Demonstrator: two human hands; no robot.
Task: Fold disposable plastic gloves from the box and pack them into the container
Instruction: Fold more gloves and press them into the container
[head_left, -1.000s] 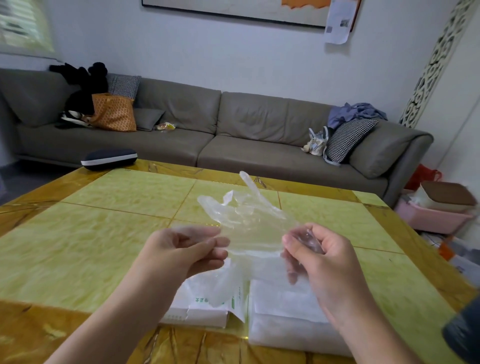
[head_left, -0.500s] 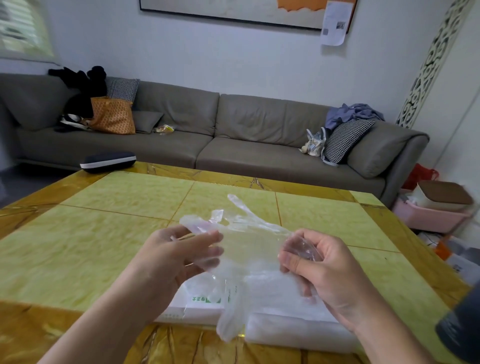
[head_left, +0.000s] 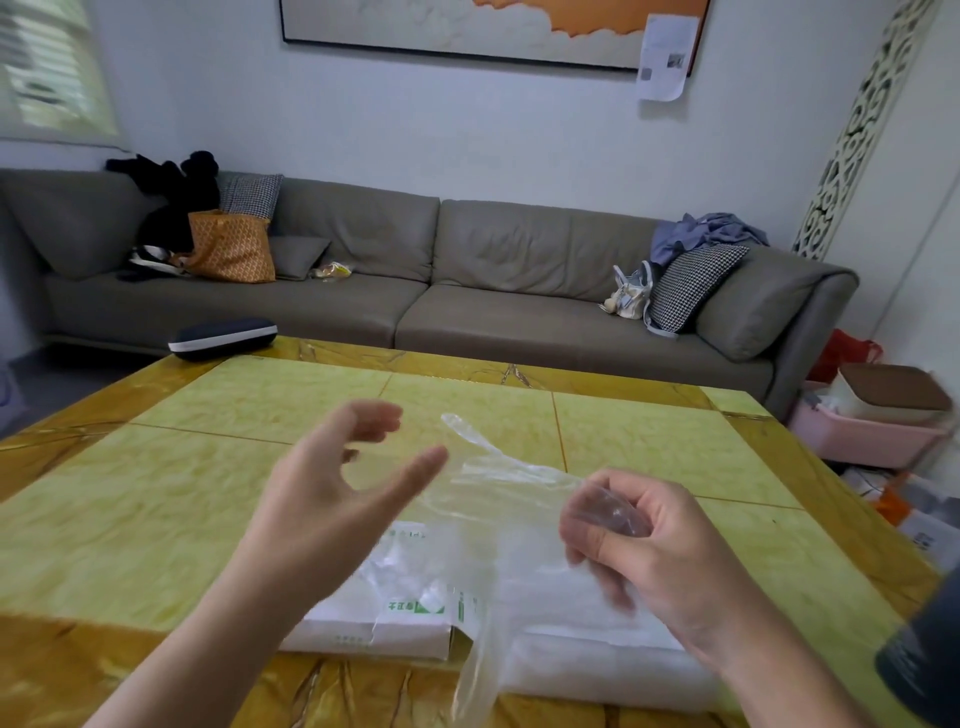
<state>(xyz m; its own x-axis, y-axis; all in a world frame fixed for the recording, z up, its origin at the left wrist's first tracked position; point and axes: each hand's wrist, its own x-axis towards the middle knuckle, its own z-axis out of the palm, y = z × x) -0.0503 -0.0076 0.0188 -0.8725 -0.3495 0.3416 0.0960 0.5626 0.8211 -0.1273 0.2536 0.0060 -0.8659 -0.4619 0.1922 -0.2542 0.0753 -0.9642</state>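
A clear plastic glove (head_left: 498, 499) hangs over the table, its fingers pointing away from me. My right hand (head_left: 644, 540) pinches its right edge between thumb and curled fingers. My left hand (head_left: 332, 483) hovers to the left of the glove with fingers spread and relaxed, holding nothing. Below the hands lies the white glove box (head_left: 384, 623) with green print, its flap torn open. Right of the box sits a flat clear stack of plastic (head_left: 597, 660).
The yellow-green tiled table (head_left: 208, 493) stretches ahead. A dark glasses case (head_left: 223, 338) lies at its far left corner. A dark cylinder (head_left: 924, 660) stands at the right edge. A grey sofa (head_left: 467, 291) runs behind the table.
My left hand has let go of the glove and opened, moving up and away. The glove has dropped lower and flatter, held by my right hand alone.
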